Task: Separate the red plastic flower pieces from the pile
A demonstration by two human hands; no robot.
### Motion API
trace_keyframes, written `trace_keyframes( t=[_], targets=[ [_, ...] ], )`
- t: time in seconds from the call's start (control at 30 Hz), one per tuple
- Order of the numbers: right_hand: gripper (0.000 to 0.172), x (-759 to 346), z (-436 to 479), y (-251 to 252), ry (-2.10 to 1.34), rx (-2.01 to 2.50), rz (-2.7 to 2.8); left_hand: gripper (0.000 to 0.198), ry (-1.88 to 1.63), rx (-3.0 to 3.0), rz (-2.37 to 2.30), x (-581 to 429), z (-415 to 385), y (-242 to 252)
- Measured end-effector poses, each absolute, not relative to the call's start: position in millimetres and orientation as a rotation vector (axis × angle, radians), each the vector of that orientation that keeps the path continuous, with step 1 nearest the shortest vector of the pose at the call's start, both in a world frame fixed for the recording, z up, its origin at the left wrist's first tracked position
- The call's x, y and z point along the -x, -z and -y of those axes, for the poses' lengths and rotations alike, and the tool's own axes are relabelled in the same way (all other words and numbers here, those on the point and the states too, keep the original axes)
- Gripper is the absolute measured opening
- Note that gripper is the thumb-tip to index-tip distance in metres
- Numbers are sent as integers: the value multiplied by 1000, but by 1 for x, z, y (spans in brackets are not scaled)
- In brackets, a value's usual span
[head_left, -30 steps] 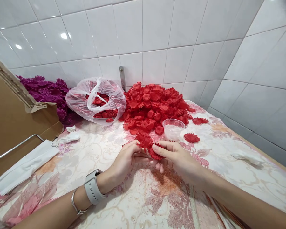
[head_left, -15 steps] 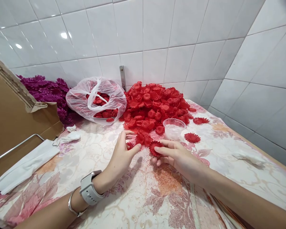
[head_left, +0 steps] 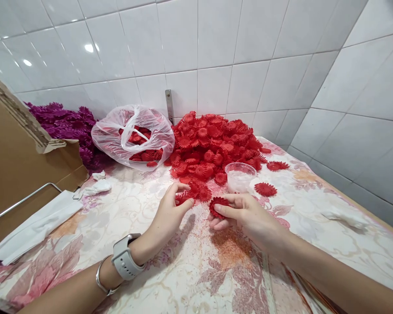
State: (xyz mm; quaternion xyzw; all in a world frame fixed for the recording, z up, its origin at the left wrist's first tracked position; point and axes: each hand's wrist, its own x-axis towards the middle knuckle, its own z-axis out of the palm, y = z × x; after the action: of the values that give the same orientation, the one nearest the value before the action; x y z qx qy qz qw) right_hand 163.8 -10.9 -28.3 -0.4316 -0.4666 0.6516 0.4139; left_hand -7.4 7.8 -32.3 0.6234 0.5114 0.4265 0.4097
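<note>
Within your right hand (head_left: 249, 213) sat one red flower (head_left: 220, 201), pinched by thumb and fingers. Your left hand (head_left: 170, 208) had just drawn apart, curving half open beside loose red flowers (head_left: 203, 193), contact unclear, leaving the right alone to support its flower.

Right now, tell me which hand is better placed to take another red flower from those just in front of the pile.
Probably the left hand: it is open right by the near flowers, while the right hand already pinches a red flower.
</note>
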Motion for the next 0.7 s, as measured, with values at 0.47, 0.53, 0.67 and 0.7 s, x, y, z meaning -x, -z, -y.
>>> trace_keyframes(
  t=[0.47, 0.53, 0.67, 0.7],
  targets=[
    [40, -163, 13, 24, -1748, 1122, 1330, 10, -1110, -1892, -1201, 7, 2, 21],
    [47, -164, 12, 27, -1683, 1182, 1335, 10, -1102, -1948, -1153, 6, 5, 18],
    [48, -163, 11, 33, -1559, 1239, 1347, 18, -1000, -1948, -1054, 5, 8, 16],
    [49, -163, 11, 34, -1560, 1239, 1366, 21, -961, -1935, -1025, 5, 8, 17]
  ],
)
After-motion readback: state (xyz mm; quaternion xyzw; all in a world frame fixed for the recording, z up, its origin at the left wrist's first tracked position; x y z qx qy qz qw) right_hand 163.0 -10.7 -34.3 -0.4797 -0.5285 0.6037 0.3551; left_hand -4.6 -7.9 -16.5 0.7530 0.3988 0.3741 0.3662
